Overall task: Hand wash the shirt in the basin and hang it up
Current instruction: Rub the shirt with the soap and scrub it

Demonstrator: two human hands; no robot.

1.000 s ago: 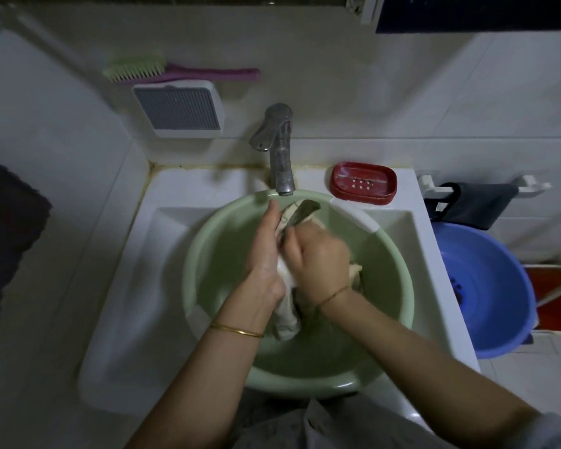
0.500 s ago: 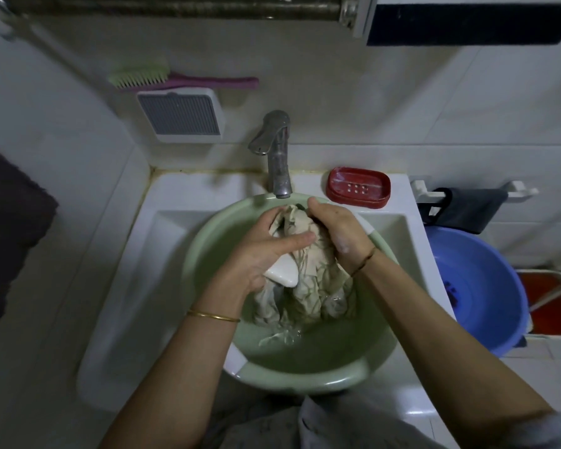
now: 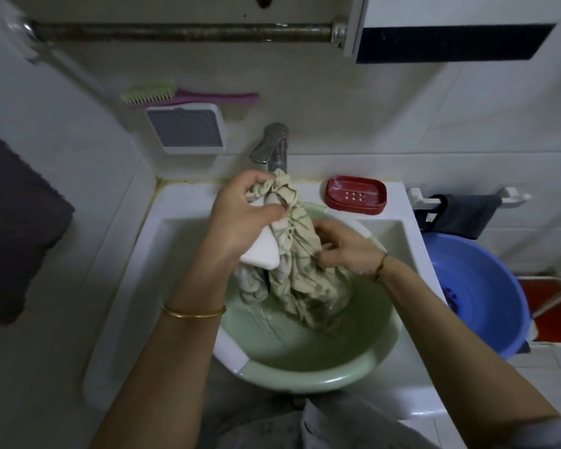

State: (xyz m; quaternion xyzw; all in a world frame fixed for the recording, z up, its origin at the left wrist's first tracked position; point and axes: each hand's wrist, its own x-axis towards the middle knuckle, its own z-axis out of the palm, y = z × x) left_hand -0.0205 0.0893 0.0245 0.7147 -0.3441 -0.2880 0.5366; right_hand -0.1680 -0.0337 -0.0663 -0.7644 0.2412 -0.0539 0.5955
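Over the basin [image 3: 305, 374], my left hand [image 3: 240, 218] grips the shirt [image 3: 297, 254] top and soap [image 3: 261, 252], raised, while my right hand [image 3: 344, 251] pinches the shirt lower.

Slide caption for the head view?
Left hand lifts shirt and soap over green basin; right hand grips shirt.

just beyond the left hand [image 3: 240, 218] the tap [image 3: 272, 147] stands close, barring the way forward. beside the right hand [image 3: 344, 247], further back, the soap dish [image 3: 355, 196] takes the sink ledge. below both hands the basin [image 3: 305, 371] lies open toward the person, water only.
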